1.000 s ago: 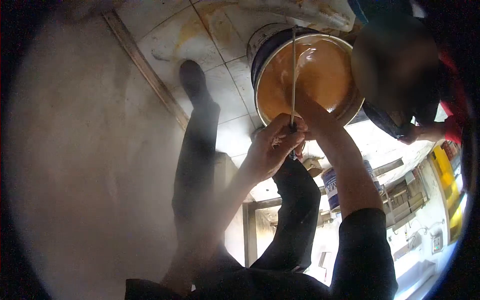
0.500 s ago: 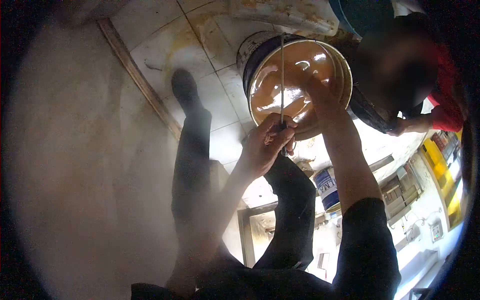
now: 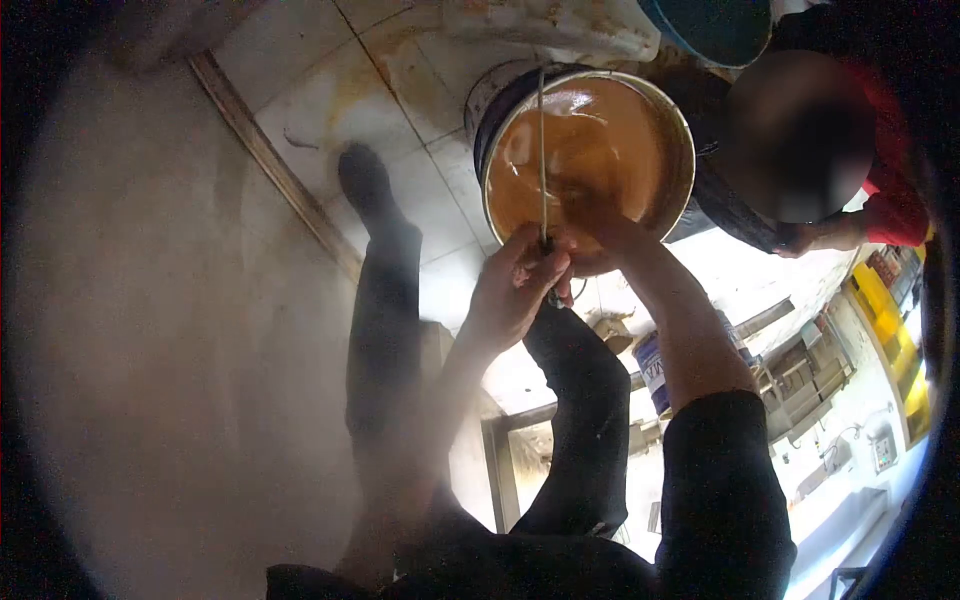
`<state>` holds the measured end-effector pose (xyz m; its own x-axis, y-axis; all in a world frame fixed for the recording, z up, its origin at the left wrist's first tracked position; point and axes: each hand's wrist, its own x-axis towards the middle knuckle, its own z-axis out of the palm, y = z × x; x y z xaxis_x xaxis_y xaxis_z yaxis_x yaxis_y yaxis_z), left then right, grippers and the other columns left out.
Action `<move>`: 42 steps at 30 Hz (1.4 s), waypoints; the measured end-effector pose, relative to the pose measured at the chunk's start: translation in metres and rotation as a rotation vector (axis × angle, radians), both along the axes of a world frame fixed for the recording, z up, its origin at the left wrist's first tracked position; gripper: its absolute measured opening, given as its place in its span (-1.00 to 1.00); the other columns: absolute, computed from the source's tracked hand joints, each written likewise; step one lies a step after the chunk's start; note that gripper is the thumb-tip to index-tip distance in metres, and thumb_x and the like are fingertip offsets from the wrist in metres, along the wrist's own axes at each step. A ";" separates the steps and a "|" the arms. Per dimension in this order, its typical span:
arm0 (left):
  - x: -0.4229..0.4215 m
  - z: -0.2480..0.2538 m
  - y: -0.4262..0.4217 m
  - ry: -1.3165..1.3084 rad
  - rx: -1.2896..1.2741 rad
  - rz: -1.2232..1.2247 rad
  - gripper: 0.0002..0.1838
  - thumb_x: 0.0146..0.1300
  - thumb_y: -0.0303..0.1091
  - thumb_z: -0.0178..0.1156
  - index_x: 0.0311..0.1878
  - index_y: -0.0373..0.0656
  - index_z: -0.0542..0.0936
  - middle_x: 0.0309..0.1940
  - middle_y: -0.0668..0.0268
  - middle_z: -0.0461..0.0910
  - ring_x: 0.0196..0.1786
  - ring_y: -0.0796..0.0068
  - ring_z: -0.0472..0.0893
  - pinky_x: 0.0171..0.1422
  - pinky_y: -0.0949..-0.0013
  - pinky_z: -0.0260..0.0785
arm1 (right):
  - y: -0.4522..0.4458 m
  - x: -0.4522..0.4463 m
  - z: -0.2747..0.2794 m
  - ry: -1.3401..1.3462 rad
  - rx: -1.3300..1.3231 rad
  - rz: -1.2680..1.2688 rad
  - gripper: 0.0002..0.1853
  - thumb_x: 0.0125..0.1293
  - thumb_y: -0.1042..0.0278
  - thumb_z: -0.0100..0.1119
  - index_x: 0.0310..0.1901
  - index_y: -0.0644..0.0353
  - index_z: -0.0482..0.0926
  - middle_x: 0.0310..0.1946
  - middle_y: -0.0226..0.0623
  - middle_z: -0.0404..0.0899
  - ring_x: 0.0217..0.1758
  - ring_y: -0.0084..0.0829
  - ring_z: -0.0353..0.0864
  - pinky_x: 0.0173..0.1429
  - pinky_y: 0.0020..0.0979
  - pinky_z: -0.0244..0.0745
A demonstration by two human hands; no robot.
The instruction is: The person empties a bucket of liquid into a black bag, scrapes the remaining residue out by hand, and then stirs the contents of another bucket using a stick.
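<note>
A large bucket (image 3: 690, 150) of glossy orange-brown liquid (image 3: 625, 130) is tilted toward me. Its thin wire handle (image 3: 543, 150) crosses over the opening, and my left hand (image 3: 512, 290) is wrapped around the dark grip at the handle's near end. My right hand (image 3: 597, 218) reaches over the near rim into the liquid. The fingers of that hand are sunk in or blurred, so their pose is hidden.
Beside the bucket on the right is another person in a red sleeve (image 3: 895, 215). A teal tub (image 3: 715, 30) stands beyond. A blue-and-white labelled can (image 3: 652, 370) sits past my right forearm. Stained tiles (image 3: 300, 90) cover the floor at the left.
My right hand has swept toward me and left through the liquid, whose surface swirls differently. The bucket and my left hand sit slightly further left in view.
</note>
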<state>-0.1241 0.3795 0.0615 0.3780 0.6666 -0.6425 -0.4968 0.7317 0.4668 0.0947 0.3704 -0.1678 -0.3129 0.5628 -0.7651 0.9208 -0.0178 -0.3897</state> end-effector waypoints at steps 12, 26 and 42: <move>0.002 -0.004 0.002 -0.013 0.134 0.044 -0.82 0.38 -0.34 0.03 -0.07 -0.24 0.42 -0.49 0.33 0.46 -0.40 0.57 0.50 -0.26 0.42 0.44 | 0.040 0.034 0.003 -0.116 0.056 -0.039 -0.63 0.29 0.19 0.04 0.07 0.17 0.49 -0.07 -0.22 0.57 0.02 -0.35 0.54 0.18 -0.28 0.38; 0.003 -0.006 0.002 -0.031 0.065 -0.017 -0.81 0.39 -0.28 0.04 -0.08 -0.20 0.43 -0.49 0.34 0.46 -0.41 0.57 0.49 -0.27 0.42 0.44 | 0.027 0.025 -0.001 -0.108 0.007 -0.015 -0.64 0.30 0.20 0.04 0.07 0.14 0.49 -0.06 -0.24 0.56 0.03 -0.37 0.53 0.18 -0.29 0.38; 0.008 -0.001 0.017 -0.076 0.060 -0.123 -0.78 0.40 -0.24 0.02 -0.10 -0.22 0.40 -0.48 0.33 0.47 -0.38 0.51 0.51 -0.20 0.42 0.40 | -0.005 0.042 0.011 -0.136 -0.023 -0.075 -0.66 0.30 0.22 0.03 0.07 0.12 0.49 -0.05 -0.26 0.56 0.05 -0.39 0.52 0.18 -0.29 0.38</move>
